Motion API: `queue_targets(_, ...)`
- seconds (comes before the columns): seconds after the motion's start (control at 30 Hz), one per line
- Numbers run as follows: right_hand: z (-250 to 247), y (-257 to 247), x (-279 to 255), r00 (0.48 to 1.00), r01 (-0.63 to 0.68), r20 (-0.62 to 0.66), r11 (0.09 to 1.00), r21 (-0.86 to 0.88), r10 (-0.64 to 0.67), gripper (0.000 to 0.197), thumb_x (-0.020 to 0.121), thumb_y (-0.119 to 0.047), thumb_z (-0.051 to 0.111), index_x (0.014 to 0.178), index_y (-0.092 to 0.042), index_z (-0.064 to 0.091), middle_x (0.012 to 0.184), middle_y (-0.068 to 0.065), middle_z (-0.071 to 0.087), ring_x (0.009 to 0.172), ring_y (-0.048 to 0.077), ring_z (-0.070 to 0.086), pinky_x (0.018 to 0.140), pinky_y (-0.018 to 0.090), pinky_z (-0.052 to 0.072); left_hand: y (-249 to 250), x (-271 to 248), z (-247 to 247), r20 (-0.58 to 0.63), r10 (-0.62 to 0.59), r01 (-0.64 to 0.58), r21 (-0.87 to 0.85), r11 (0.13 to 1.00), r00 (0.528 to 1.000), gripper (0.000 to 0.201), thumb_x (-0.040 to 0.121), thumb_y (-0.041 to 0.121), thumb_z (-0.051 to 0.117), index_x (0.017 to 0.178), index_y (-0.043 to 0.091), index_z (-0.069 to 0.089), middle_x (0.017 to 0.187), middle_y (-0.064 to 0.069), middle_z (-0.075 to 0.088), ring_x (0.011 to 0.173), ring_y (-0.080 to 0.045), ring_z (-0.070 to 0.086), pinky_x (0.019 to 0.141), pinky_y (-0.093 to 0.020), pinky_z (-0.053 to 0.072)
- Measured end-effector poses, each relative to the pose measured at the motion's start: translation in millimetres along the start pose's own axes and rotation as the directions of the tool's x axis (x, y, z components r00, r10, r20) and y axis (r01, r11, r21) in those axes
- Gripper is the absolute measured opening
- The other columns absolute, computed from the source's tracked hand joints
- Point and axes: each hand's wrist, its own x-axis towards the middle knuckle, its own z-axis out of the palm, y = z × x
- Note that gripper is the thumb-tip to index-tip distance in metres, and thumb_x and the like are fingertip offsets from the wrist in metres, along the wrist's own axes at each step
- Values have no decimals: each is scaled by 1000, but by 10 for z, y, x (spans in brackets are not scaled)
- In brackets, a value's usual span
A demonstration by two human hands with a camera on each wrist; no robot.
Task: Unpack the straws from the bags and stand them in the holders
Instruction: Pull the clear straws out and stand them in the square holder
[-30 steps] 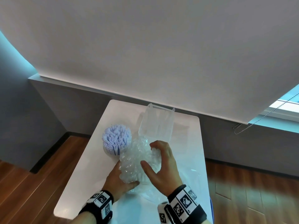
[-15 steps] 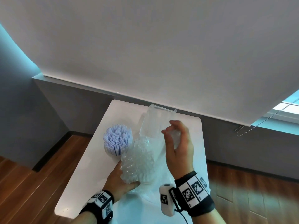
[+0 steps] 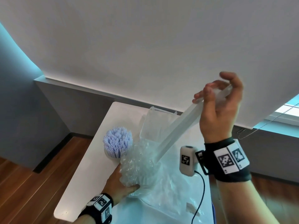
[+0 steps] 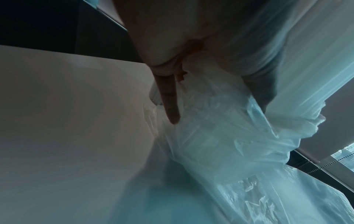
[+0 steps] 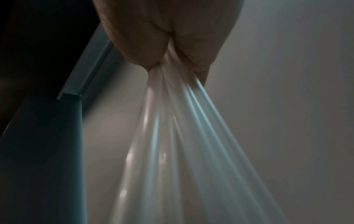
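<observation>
My right hand [image 3: 216, 110] pinches a clear straw bundle [image 3: 178, 126], raised and tilted; my left hand [image 3: 119, 183] grips the crumpled bag [image 3: 137, 165] on the tabletop [image 3: 84, 183].

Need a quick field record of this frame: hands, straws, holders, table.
left hand: grips the crinkled clear plastic bag of straws, low on the table
right hand: raised, grips a bundle of clear straws drawn up out of the bag
round holder: packed with upright lilac straws
clear square holder: behind the bag; contents unclear
white table: loose plastic film at the near right
</observation>
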Motion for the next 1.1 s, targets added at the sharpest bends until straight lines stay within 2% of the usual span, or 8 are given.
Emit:
queue_targets(0.3, 133, 181, 494, 992, 115, -43, 992, -44, -117, 23, 100, -2, 50, 120, -7, 39, 92, 18, 51, 67, 31, 64, 64, 49, 55, -28, 30, -17, 11, 33, -33, -21, 999, 999, 83, 58, 24, 95, 125, 33, 46, 103, 19, 60, 95, -2, 59, 86, -20, 45)
queue_targets(0.4, 240, 389, 439, 993, 121, 4, 989, -87, -121, 23, 100, -1, 50, 119, -11, 42, 94, 6, 52, 71, 25, 63, 65, 51, 54, -76, 65, -20, 14, 45, -45, -14, 999, 999, 87, 54, 30, 96, 128, 33, 49, 109, 19, 64, 102, -4, 61, 93, -24, 47)
queue_targets(0.7, 428, 883, -184, 959, -141, 215, 970, -200, 184, 18, 99, -11, 51, 114, -20, 46, 98, 4, 59, 83, 21, 67, 78, 37, 55, -172, 119, -10, 21, 30, -30, -22, 999, 999, 91, 51, 36, 96, 129, 35, 49, 110, 20, 65, 107, -4, 61, 95, -24, 46)
queue_targets(0.77, 401, 1019, -297, 917, -182, 287, 931, -316, 276, 18, 98, -20, 53, 115, -24, 48, 102, -2, 61, 95, 18, 64, 84, 37, 51, -134, 103, -3, 9, 38, -37, -35, 999, 999, 89, 53, 29, 96, 127, 36, 48, 109, 22, 63, 106, -6, 60, 94, -24, 46)
queue_targets(0.83, 368, 1157, -355, 802, -154, 411, 815, -559, 433, 29, 97, -33, 56, 124, -29, 50, 120, -3, 60, 119, 21, 53, 100, 45, 42, -125, 99, 2, 6, 47, -47, -37, 998, 999, 89, 54, 26, 96, 127, 36, 47, 109, 22, 63, 108, -7, 60, 93, -23, 45)
queue_targets(0.9, 339, 1198, -347, 615, -127, 433, 624, -771, 659, 48, 95, -55, 47, 140, -45, 35, 154, 0, 33, 146, 30, 19, 115, 56, 18, -133, 100, 5, 2, 48, -48, -34, 998, 999, 90, 54, 25, 96, 129, 35, 46, 109, 22, 62, 106, -5, 60, 92, -22, 45)
queue_targets(0.97, 316, 1194, -309, 557, -165, 411, 581, -797, 722, 55, 94, -64, 37, 145, -53, 20, 164, -3, 5, 150, 30, -4, 115, 57, 4, -137, 104, 9, 0, 50, -50, -29, 998, 999, 93, 54, 26, 96, 132, 33, 46, 109, 22, 62, 104, -4, 60, 93, -22, 45)
queue_targets(1.1, 207, 967, -321, 681, -222, 503, 804, -552, 533, 47, 97, -26, 51, 142, -30, 40, 147, -3, 45, 133, 21, 44, 110, 43, 37, -154, 111, 14, -5, 46, -46, -30, 998, 999, 93, 53, 29, 96, 132, 32, 48, 108, 20, 63, 104, -5, 60, 93, -24, 46)
